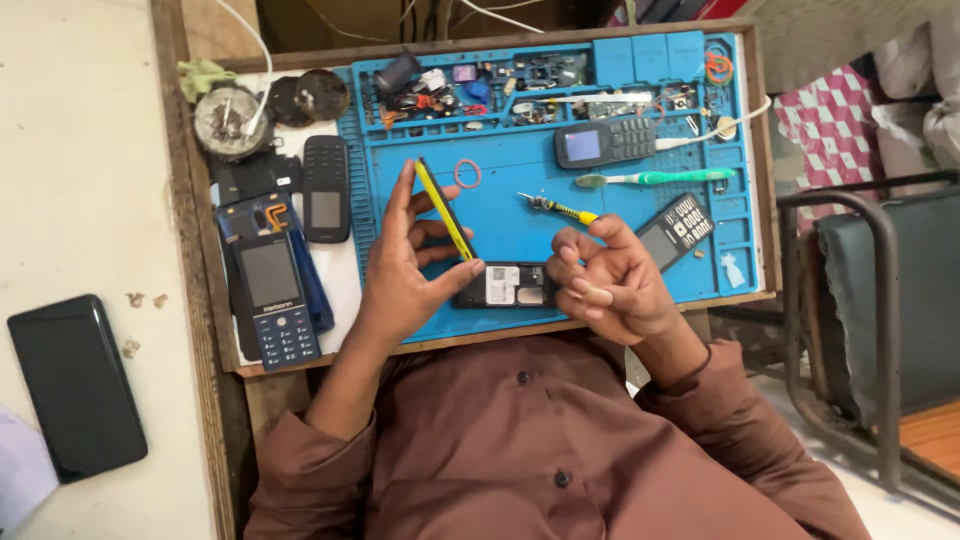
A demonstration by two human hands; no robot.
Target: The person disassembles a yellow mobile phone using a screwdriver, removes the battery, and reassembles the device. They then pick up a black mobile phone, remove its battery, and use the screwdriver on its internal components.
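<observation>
Two bare hands work over the blue repair mat in the head view, and each is busy with its own piece. Your left hand grips a thin yellow phone cover edge-on: the thumb presses its lower end near the mat, the fingers brace its far side, and the strip rises tilted up and away from you. Just below that lower end lies the opened phone body, back uppermost, flat on the mat between your two hands; your left thumb tip is touching or just beside its left corner, which one you cannot tell.

Your right hand is curled, palm turned up, fingers folded in toward the thumb. It pinches the yellow-handled screwdriver, whose metal tip points left and away, clear of the cover. The wrist hangs over the mat's near edge, the brown sleeve close behind.

Open blue surface lies beyond the cover, around a pink rubber ring. Farther back sit a grey keypad phone and a green toothbrush; a black keypad panel lies just right of your right hand. Left of the mat stand a dark blue phone and a black phone. The wooden tray rim bounds the right side.
</observation>
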